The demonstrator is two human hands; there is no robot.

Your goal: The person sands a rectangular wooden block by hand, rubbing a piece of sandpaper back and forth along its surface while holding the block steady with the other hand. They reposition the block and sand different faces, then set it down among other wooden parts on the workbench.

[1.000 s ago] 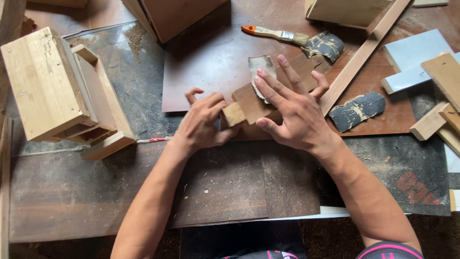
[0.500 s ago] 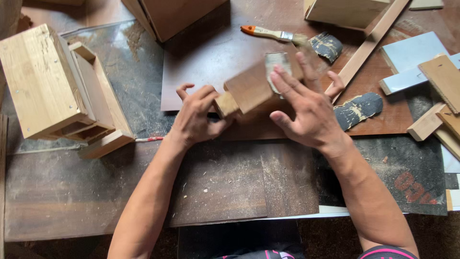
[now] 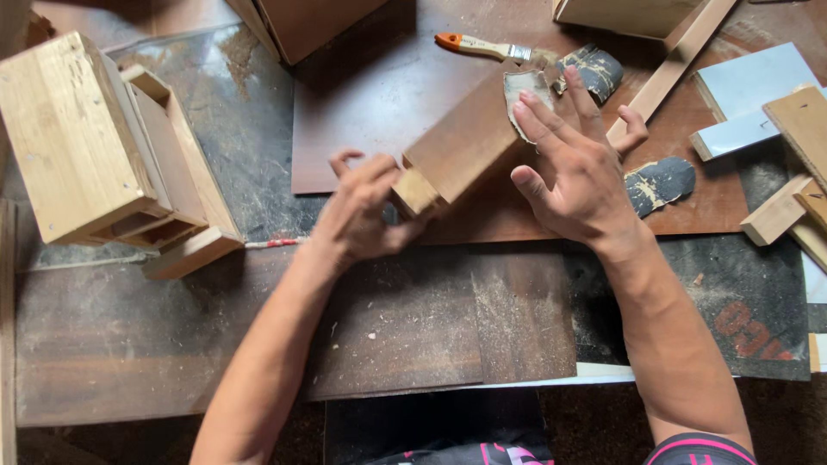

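Even, soft daylight fills the frame, bright enough to show wood grain and dust. Shadows are faint and short, pooling under the left hand [image 3: 362, 211] and beside the wooden box [image 3: 77, 138] at upper left. No glare. The left fingers look slightly blurred; the rest is sharp.

arms: bare to above the elbow | clothing: black garment with pink trim | rings, watch: none seen

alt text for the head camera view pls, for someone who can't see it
Seen from above, a person's left hand grips the near end of a brown wooden block while the right hand presses a worn piece of sandpaper on its far end. A paintbrush and a pale wooden box lie on the dusty workbench.
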